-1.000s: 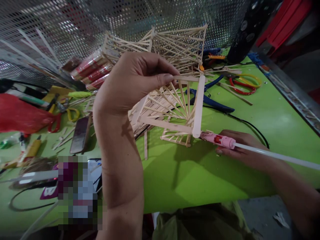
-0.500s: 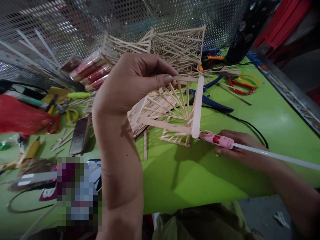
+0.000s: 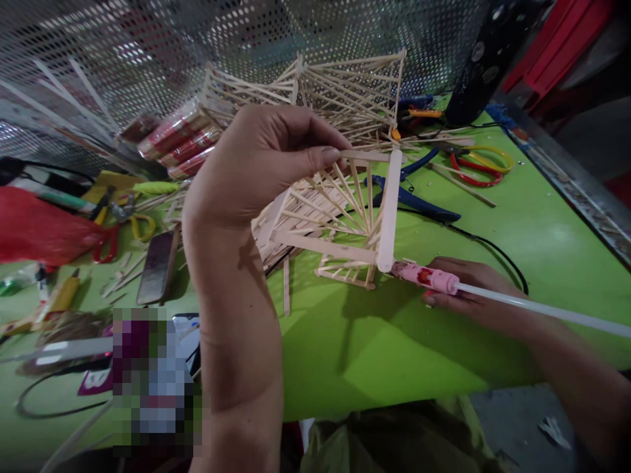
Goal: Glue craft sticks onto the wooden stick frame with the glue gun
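Between thumb and fingers, my left hand [image 3: 280,148] pinches the upper edge of a wooden stick frame [image 3: 325,246], built from flat craft sticks with thin sticks fanning across it. A wide craft stick [image 3: 390,210] stands along the frame's right side. My right hand [image 3: 468,289] is wrapped around a pink hot glue gun [image 3: 438,279], with a long white glue stick running out of its back. The gun's nozzle meets or nearly meets the lower right corner of the frame. Its handle is hidden by my hand. A smaller stick piece [image 3: 348,274] lies behind the frame.
A larger stick structure [image 3: 345,85] stands at the back against a perforated metal screen [image 3: 236,33]. Blue pliers [image 3: 419,203], red-and-yellow handled pliers [image 3: 478,164] and a black cable [image 3: 488,246] lie on the right. A phone [image 3: 158,266] and a red bag [image 3: 44,226] are at left.
The glue gun and my right hand have shifted very slightly at the frame's lower corner. My left hand and the frame stay where they were.
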`<state>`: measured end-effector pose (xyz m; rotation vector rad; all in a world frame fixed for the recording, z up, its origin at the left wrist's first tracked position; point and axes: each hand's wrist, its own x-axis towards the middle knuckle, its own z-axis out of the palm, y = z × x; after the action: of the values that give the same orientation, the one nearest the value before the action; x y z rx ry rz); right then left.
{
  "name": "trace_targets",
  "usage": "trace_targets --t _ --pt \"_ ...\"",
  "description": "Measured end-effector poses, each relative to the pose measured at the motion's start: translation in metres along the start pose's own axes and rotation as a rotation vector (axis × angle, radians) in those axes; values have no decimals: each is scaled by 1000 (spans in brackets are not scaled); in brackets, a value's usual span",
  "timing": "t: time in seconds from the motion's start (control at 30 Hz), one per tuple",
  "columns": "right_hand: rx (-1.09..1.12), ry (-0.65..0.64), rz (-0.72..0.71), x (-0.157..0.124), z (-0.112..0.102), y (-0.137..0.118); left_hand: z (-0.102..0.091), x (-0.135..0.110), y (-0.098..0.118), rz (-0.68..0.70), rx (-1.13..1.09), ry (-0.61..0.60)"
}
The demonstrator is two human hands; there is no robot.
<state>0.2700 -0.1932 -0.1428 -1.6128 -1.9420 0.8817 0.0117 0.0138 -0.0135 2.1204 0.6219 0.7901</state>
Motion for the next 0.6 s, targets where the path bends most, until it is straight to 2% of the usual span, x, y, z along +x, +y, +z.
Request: trace_targets --t 0.27,0.6 --pt "27 -26 -1 -1 -1 0 1 0 0 7 -5 38" --pt "-54 25 68 -4 -9 2 0 -1 -6 22 44 110"
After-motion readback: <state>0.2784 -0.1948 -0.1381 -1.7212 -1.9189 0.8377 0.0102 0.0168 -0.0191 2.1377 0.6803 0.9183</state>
